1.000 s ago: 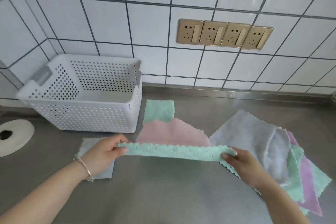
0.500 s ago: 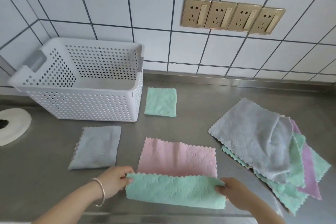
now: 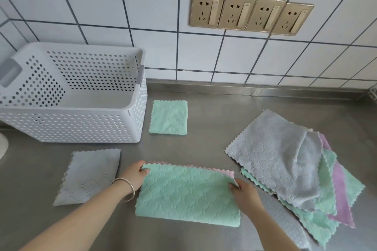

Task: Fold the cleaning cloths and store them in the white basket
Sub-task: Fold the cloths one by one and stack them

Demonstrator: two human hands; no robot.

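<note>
A steel counter [image 3: 214, 112] runs under a white tiled wall [image 3: 122, 6] that carries four gold sockets [image 3: 251, 14] in a row. At the back left stands the white basket [image 3: 134, 120], perforated, its left end cut off by the picture's edge; what shows of its inside holds nothing. Just right of it lies a small green square [image 3: 169, 117], folded. In front of the basket lies a grey cloth [image 3: 89, 175], folded and flat. At the far left edge a sliver of something white and round [image 3: 3, 146] shows, too little to tell what it is.

In the middle a green cloth [image 3: 187, 193], folded to a long strip, lies on a pink cloth [image 3: 228, 173] and hides nearly all of it; only a thin pink fringe shows along the far edge and at the right corner. The left hand [image 3: 134, 175], with a bangle [image 3: 127, 188] on the wrist, pinches the green cloth's far left corner between thumb and fingers. The right hand [image 3: 243, 191] pinches its far right corner in the same way; its fingertips are tucked under the fabric and cannot be seen.

To the right lies the pile [image 3: 285, 163] of unfolded cloths: a grey one on top, partly doubled over itself, with green and purple ones fanned out beneath. How many lie there cannot be counted. Below the right arm, a pale dotted patch [image 3: 285, 222] is too blurred to tell.
</note>
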